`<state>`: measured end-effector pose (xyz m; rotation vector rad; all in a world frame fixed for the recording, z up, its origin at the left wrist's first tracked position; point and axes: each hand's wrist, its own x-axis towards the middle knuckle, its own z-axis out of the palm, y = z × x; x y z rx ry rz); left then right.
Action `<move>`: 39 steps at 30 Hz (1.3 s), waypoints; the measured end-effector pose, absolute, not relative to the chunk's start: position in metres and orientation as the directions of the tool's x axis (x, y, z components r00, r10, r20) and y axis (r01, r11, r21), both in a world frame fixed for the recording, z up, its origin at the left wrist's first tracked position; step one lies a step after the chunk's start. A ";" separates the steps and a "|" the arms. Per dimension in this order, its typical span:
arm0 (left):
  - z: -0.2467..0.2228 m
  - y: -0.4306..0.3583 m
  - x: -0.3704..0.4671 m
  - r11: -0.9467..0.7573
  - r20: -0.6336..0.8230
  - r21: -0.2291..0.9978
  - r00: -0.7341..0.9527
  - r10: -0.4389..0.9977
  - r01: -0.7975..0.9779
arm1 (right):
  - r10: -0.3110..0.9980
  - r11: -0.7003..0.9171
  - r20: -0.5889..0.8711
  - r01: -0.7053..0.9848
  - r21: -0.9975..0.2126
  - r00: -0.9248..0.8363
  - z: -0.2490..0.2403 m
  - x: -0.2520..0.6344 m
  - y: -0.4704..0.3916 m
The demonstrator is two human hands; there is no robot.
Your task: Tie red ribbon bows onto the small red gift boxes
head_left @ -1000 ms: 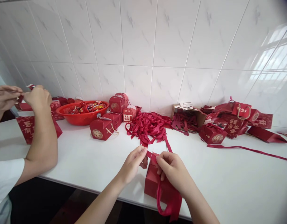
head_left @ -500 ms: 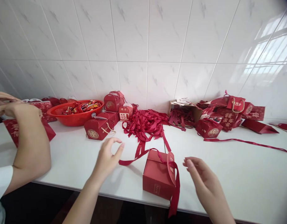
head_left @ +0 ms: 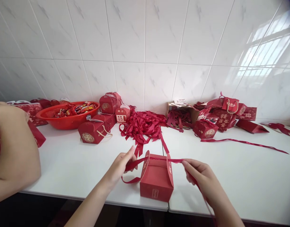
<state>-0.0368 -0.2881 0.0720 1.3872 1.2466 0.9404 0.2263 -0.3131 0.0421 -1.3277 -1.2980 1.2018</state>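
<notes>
A red gift box (head_left: 156, 181) stands on the white table near its front edge, its two rounded side flaps raised. A dark red ribbon (head_left: 156, 158) passes across the top through both flaps. To the left of the box, my left hand (head_left: 124, 164) is closed on one end of the ribbon, and a loop of it hangs below. On the right side my right hand (head_left: 196, 171) pinches the other end, whose tail drops past my wrist. Between the hands the ribbon looks nearly straight.
Behind the box lies a heap of red ribbons (head_left: 147, 126). Finished-looking red boxes (head_left: 91, 130) and a red basin (head_left: 64, 121) of wrapped sweets stand left. A cardboard box (head_left: 194, 114), red bags (head_left: 222, 118) and a loose ribbon (head_left: 244, 142) are right. Another person's arm (head_left: 17, 148) reaches in from the left.
Both hands, empty and apart before, have closed on the ribbon's ends and drawn it out sideways. The box's flaps now stand up on both sides. The view has shifted slightly right.
</notes>
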 end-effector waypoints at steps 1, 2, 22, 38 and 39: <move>0.076 -0.288 -0.039 -0.001 -0.032 0.975 0.143 0.989 0.222 | 0.999 -0.043 -0.046 0.170 -0.985 -0.014 0.047 0.230 -0.313; 0.080 -0.287 -0.042 -0.044 0.010 0.967 0.135 0.991 0.250 | 1.000 -0.021 -0.024 0.214 -0.977 -0.011 0.052 0.233 -0.312; 0.088 -0.282 -0.061 -0.830 0.711 0.002 0.583 0.393 0.557 | 1.000 -0.026 -0.024 0.307 -0.951 0.010 0.072 0.231 -0.306; 0.037 -0.297 -0.056 -0.763 0.629 0.420 0.449 0.635 0.491 | 0.998 -0.023 0.002 0.375 -0.927 0.066 0.013 0.228 -0.302; 0.039 -0.302 -0.055 -0.742 0.598 0.468 0.446 0.666 0.481 | 0.997 -0.013 0.015 0.386 -0.923 0.071 0.015 0.229 -0.301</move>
